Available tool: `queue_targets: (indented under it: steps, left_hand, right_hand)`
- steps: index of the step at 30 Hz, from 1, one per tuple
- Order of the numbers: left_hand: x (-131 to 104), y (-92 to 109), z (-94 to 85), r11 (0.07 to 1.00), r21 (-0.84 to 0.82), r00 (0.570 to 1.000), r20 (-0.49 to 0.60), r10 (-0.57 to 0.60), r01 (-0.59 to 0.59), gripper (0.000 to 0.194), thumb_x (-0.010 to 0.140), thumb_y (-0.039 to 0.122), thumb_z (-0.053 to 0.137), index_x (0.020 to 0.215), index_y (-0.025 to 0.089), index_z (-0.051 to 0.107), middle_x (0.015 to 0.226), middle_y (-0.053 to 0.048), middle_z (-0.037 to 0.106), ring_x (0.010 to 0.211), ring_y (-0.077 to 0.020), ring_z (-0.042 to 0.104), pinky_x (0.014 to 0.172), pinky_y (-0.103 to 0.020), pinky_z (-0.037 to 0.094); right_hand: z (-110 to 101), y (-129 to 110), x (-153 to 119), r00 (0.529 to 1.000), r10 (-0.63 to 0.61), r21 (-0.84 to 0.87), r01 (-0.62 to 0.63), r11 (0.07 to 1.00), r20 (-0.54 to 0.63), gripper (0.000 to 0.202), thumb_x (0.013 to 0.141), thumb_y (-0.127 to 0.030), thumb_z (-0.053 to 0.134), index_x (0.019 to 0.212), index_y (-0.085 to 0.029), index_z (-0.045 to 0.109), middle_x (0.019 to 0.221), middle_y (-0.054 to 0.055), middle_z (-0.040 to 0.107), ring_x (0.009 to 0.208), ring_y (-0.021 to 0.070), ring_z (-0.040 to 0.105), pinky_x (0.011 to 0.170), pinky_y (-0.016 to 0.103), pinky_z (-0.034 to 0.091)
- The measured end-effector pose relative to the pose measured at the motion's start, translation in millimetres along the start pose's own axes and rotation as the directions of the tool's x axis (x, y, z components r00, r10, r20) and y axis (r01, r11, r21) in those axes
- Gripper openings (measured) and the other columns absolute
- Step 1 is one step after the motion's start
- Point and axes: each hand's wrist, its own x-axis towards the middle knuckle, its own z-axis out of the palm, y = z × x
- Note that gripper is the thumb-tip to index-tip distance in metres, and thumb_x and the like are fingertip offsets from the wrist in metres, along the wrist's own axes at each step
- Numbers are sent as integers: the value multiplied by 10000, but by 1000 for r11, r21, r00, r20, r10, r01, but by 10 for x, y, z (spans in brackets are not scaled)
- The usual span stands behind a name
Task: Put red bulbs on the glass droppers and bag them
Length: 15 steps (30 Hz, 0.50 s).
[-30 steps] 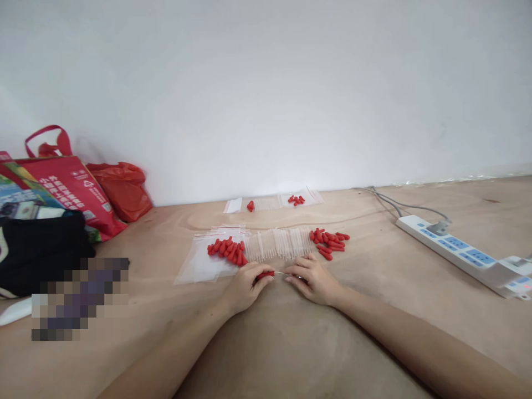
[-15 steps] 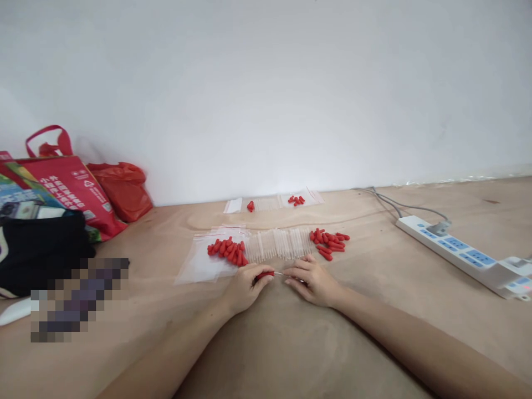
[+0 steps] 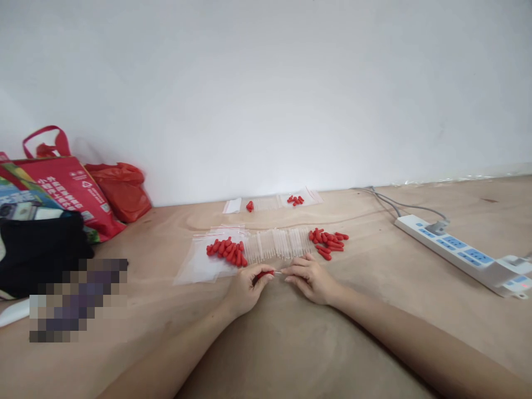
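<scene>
The left hand (image 3: 246, 285) pinches a small red, rubber-looking bulb (image 3: 269, 272) and the right hand (image 3: 311, 280), a little apart, pinches a thin pale rod (image 3: 278, 272), both just before the clear slender tubes (image 3: 286, 244). The step seems to be aligning them end to end, which calls for steady fingertips. The fingers cover most of both pieces, so I cannot tell whether the rod enters the bulb.

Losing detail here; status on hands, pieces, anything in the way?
Left hand gripping red elongated piece. Right hand pinching thin pale rod, in line with it. Loose red club-shaped pieces beyond right hand; nothing seen blocking.
</scene>
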Motion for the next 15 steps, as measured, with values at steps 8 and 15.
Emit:
queue_targets:
  steps: [8,15]
  left_hand:
    - [-26,7,10,993,89,995,64,77,-82,177,817,188,460,866,169,629,757,-28,651,705,-136,577,665,-246,446]
    - [-24,26,18,990,107,994,58,89,-94,181,825,214,461,889,170,624,763,-28,650,706,-134,571,674,-246,444]
  right_hand:
    - [-37,56,9,1000,-25,-79,26,997,18,206,847,-236,445,944,-209,625,750,27,605,648,115,493,676,294,280]
    - [-3,-39,14,999,8,-109,-5,994,31,226,855,-194,392,888,-187,615,727,33,592,658,124,481,658,300,262]
